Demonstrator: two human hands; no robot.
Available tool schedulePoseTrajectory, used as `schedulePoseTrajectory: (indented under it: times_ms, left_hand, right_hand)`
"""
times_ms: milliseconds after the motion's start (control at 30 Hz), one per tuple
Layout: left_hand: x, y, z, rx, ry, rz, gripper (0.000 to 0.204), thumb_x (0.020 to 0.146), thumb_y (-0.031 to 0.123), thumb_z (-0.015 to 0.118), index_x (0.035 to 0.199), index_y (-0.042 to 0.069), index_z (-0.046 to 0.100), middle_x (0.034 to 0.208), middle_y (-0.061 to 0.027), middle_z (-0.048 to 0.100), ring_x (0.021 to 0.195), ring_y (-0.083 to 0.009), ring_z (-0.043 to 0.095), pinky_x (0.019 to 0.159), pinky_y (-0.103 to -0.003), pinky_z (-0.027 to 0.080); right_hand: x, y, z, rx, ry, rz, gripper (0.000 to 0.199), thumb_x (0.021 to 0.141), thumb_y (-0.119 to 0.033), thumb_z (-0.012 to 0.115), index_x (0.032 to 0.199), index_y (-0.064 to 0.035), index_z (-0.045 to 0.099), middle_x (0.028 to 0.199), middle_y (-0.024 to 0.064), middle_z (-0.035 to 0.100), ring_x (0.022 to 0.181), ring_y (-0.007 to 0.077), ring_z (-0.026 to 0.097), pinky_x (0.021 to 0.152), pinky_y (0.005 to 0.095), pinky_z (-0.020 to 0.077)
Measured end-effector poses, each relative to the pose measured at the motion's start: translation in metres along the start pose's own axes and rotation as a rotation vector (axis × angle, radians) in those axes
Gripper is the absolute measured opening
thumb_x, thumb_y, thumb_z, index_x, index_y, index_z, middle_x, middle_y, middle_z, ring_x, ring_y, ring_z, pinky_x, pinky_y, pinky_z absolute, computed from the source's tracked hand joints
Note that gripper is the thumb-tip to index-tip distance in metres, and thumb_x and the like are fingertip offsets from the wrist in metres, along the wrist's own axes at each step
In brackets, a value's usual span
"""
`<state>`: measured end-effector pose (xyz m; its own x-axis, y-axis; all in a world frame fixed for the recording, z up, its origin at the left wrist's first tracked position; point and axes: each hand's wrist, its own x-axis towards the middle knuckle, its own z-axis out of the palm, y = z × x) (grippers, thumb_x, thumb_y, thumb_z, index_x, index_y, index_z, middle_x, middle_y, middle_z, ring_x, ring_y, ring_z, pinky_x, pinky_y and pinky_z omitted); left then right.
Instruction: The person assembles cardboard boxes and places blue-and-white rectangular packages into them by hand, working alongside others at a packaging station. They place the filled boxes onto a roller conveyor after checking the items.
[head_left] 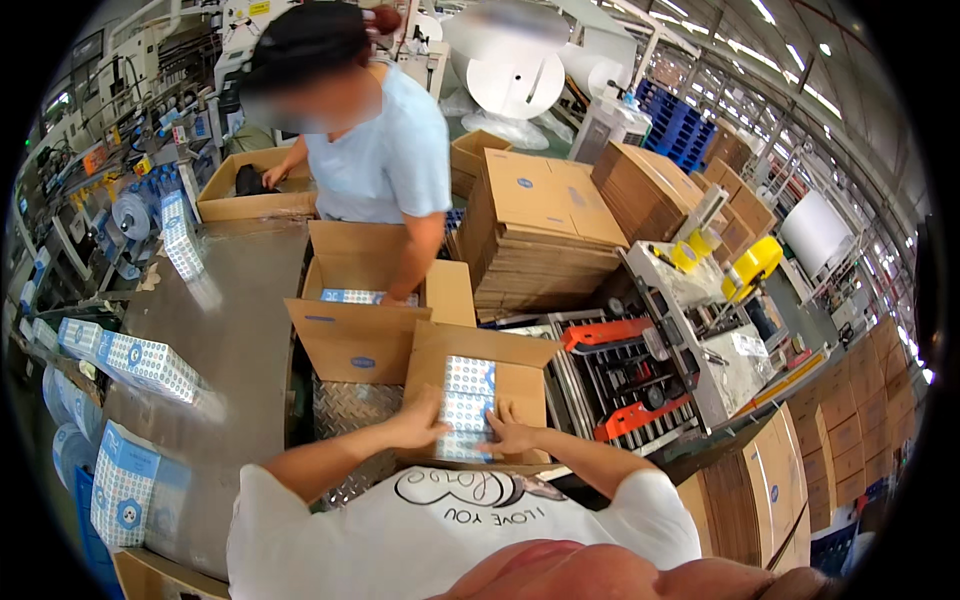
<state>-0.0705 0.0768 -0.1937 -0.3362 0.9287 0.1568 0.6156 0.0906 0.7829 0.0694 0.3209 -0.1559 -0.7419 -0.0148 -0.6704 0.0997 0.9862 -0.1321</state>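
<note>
An open cardboard carton [522, 385] stands in front of me with its flaps up. Inside it a row of white packs with blue dots [468, 412] lies between my two hands. Along the row's left side, my left hand [418, 420] presses against the packs, its fingers partly hidden. From the right, my right hand [508, 430] has its fingers on the packs' edge. The two hands grip the row from opposite sides.
A co-worker [385, 150] in light blue reaches into another open carton [350, 345]. Similar packs [130, 362] stand on the metal table [240, 330] at left. Stacked flat cartons [545, 215], a roller conveyor with red parts [630, 375] and a yellow tape dispenser [752, 268] are at right.
</note>
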Motion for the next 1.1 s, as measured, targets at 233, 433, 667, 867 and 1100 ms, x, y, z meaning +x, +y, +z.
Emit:
schedulePoseTrajectory:
  times_ms: [233, 433, 667, 867, 1100]
  left_hand:
    - [0.030, 0.003, -0.022, 0.212, -0.485, -0.534, 0.091, 0.087, 0.070, 0.048, 0.150, 0.008, 0.029, 0.157, -0.0296, 0.007, 0.146, -0.0477, -0.002, 0.117, -0.054, 0.014]
    - [0.005, -0.043, 0.041, 0.291, 0.326, -0.377, 0.071, 0.086, 0.050, 0.066, 0.139, 0.005, 0.049, 0.154, -0.0241, 0.028, 0.142, -0.0472, 0.020, 0.116, -0.050, 0.023]
    - [0.045, -0.045, 0.044, -0.117, 0.899, -0.326, 0.068, 0.094, 0.020, 0.060, 0.149, -0.001, 0.025, 0.149, -0.0257, 0.034, 0.132, -0.0418, 0.042, 0.107, -0.043, 0.037]
    - [0.018, -0.092, 0.048, -0.357, 0.605, -0.426, 0.065, 0.098, 0.015, 0.052, 0.153, 0.004, 0.018, 0.155, -0.0199, 0.029, 0.140, -0.0309, 0.034, 0.112, -0.037, 0.030]
    - [0.115, 0.021, 0.122, -0.150, 0.838, -0.758, 0.077, 0.096, 0.016, 0.057, 0.155, 0.005, 0.007, 0.155, -0.0221, 0.025, 0.140, -0.0319, 0.033, 0.114, -0.038, 0.028]
  right_hand:
    - [-0.047, 0.039, -0.038, 0.236, 0.162, -0.401, 0.121, 0.070, -0.050, 0.080, 0.155, -0.0091, 0.005, 0.156, 0.0280, 0.013, 0.146, 0.0405, 0.014, 0.118, 0.0481, 0.0183]
    - [0.028, 0.039, -0.090, -0.229, 0.922, -0.339, 0.108, 0.067, -0.043, 0.082, 0.151, -0.0064, 0.024, 0.152, 0.0222, 0.027, 0.143, 0.0413, 0.021, 0.117, 0.0525, 0.0197]
    - [-0.025, 0.055, 0.013, 0.126, 0.944, -0.190, 0.070, 0.077, -0.029, 0.071, 0.134, 0.0025, 0.045, 0.138, 0.0229, 0.046, 0.131, 0.0405, 0.041, 0.107, 0.0513, 0.0322]
    - [0.030, 0.076, 0.038, 0.824, 0.825, 0.428, 0.065, 0.096, -0.041, 0.049, 0.153, -0.0278, 0.019, 0.129, 0.0307, 0.046, 0.104, 0.0483, 0.057, 0.087, 0.0506, 0.0494]
    - [0.074, 0.212, -0.021, 0.478, 0.800, 0.181, 0.051, 0.097, -0.045, 0.045, 0.146, -0.0329, 0.040, 0.122, 0.0217, 0.051, 0.105, 0.0398, 0.058, 0.091, 0.0476, 0.0479]
